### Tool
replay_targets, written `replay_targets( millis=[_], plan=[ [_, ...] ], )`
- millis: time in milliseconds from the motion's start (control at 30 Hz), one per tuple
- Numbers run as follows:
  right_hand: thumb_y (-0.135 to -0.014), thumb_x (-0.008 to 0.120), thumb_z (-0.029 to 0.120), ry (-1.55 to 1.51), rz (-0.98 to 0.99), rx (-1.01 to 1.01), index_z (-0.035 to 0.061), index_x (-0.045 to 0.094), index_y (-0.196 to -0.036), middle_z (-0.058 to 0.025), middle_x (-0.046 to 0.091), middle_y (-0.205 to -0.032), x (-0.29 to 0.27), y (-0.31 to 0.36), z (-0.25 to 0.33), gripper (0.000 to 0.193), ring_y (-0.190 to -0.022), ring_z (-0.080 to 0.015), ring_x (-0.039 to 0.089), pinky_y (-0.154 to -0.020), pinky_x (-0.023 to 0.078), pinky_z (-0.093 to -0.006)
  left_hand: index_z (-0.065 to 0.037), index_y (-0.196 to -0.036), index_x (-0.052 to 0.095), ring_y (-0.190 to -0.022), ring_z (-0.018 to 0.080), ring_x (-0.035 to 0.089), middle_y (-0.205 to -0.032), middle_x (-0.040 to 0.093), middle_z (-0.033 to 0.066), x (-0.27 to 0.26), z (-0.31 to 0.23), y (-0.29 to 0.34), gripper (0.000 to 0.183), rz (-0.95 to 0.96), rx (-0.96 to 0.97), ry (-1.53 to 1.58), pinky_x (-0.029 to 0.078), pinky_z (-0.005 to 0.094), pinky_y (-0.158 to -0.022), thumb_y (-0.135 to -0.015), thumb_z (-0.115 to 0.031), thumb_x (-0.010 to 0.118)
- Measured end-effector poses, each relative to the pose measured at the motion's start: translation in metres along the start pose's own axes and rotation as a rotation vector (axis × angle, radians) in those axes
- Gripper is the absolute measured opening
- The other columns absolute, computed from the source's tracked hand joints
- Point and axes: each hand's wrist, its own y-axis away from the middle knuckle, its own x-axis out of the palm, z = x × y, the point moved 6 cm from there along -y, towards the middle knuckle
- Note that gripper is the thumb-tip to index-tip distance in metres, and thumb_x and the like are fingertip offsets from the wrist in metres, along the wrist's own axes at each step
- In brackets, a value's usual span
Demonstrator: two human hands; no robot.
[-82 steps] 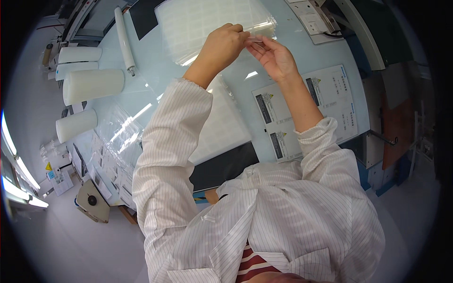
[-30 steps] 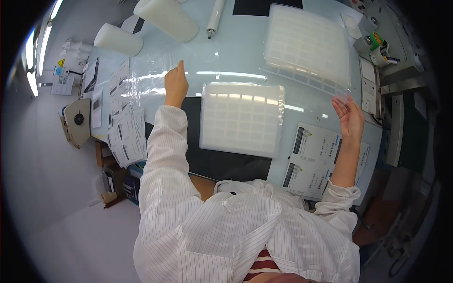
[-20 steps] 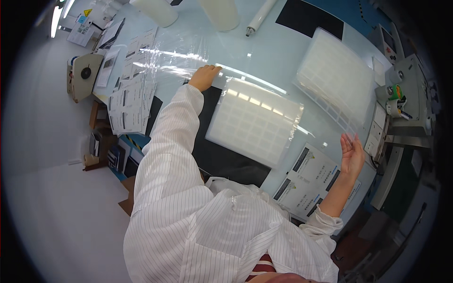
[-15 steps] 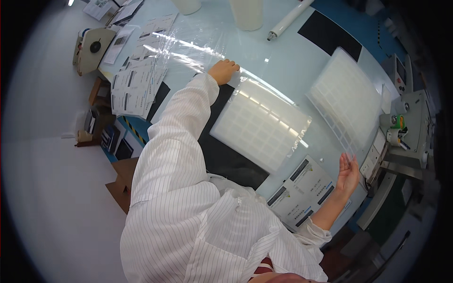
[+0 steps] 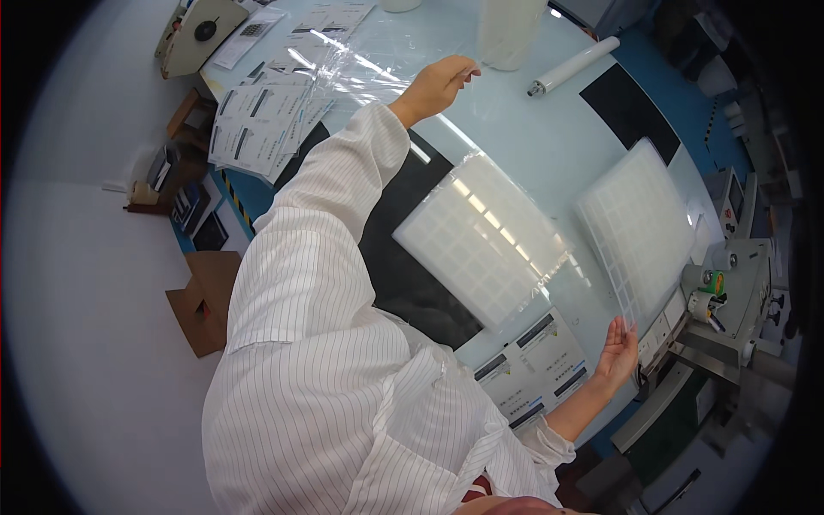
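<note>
My left hand (image 5: 436,89) is raised over the far part of the table, beyond the wrapped stack. Its fingers are curled together; what they pinch, if anything, I cannot make out. Before me lies a stack of translucent sheets with square cells (image 5: 476,245), inside a shiny clear plastic wrap, partly on a black mat (image 5: 403,275). At the right, my right hand (image 5: 616,359) has its fingertips and thumb at the near corner of a gridded translucent sheet (image 5: 625,287). That sheet belongs to a second pile (image 5: 648,219), which looks unwrapped.
Clear film (image 5: 369,64) and printed sheets (image 5: 257,124) cover the far left. More printed sheets (image 5: 536,365) lie near me. A white roller (image 5: 575,66), a translucent tub (image 5: 511,34) and another black mat (image 5: 631,112) are farther off. Equipment (image 5: 742,283) borders the right side.
My left hand has moved away from the wrapped stack's far corner, outward and to the right, and its fingers have turned inward. My right hand remains at the sheet's corner. The view has shifted.
</note>
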Motion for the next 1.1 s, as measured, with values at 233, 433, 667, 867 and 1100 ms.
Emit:
replay_targets(
  millis=[233,433,667,867,1100],
  plan=[
    [-0.091,0.046,0.003,0.001,-0.003,-0.003,-0.0135,0.036,-0.133,-0.0311,0.055,-0.115,-0.003,-0.005,-0.003,0.046,-0.098,-0.0334,0.064,-0.090,0.055,-0.0392,-0.002,-0.101,0.058,-0.075,0.0172,0.054,-0.089,0.060,0.0077,-0.053,-0.080,0.017,0.018,-0.207,0.202,-0.026,0.047,0.0270,-0.071,-0.093,0.001,0.042],
    [-0.091,0.046,0.003,-0.022,-0.024,-0.005,-0.0125,0.040,-0.130,-0.0294,0.056,-0.113,-0.007,-0.005,-0.003,0.042,-0.096,-0.0328,0.064,-0.091,0.054,-0.0393,-0.004,-0.098,0.057,-0.074,0.0121,0.050,-0.085,0.057,0.0028,-0.062,-0.060,0.020,0.014,-0.063,-0.048,0.119,0.042,0.0223,-0.072,-0.092,0.001,0.046],
    [-0.091,0.046,0.002,-0.020,-0.009,0.000,-0.0123,0.045,-0.125,-0.0267,0.059,-0.106,0.003,0.001,-0.001,0.037,-0.094,-0.0309,0.065,-0.087,0.056,-0.0372,-0.007,-0.086,0.055,-0.080,0.0124,0.048,-0.085,0.056,0.0030,-0.095,-0.040,0.014,0.017,-0.309,-0.016,0.763,0.040,0.0265,-0.079,-0.092,0.004,0.044],
    [-0.092,0.045,0.003,-0.006,-0.023,-0.005,-0.0124,0.044,-0.125,-0.0256,0.060,-0.106,0.003,0.002,-0.001,0.036,-0.093,-0.0295,0.065,-0.085,0.057,-0.0356,-0.007,-0.084,0.053,-0.079,0.0119,0.048,-0.084,0.055,0.0041,-0.133,-0.086,0.019,0.018,-0.332,0.129,0.614,0.039,0.0235,-0.077,-0.088,0.009,0.044],
    [-0.093,0.045,0.005,-0.004,-0.026,-0.003,-0.0127,0.043,-0.126,-0.0255,0.060,-0.106,0.003,0.000,-0.004,0.037,-0.093,-0.0287,0.065,-0.084,0.057,-0.0351,-0.002,-0.090,0.053,-0.083,0.0199,0.054,-0.088,0.057,0.0074,-0.133,-0.041,0.029,0.011,-0.156,0.233,-0.238,0.041,0.0258,-0.083,-0.088,0.008,0.047]
  ],
)
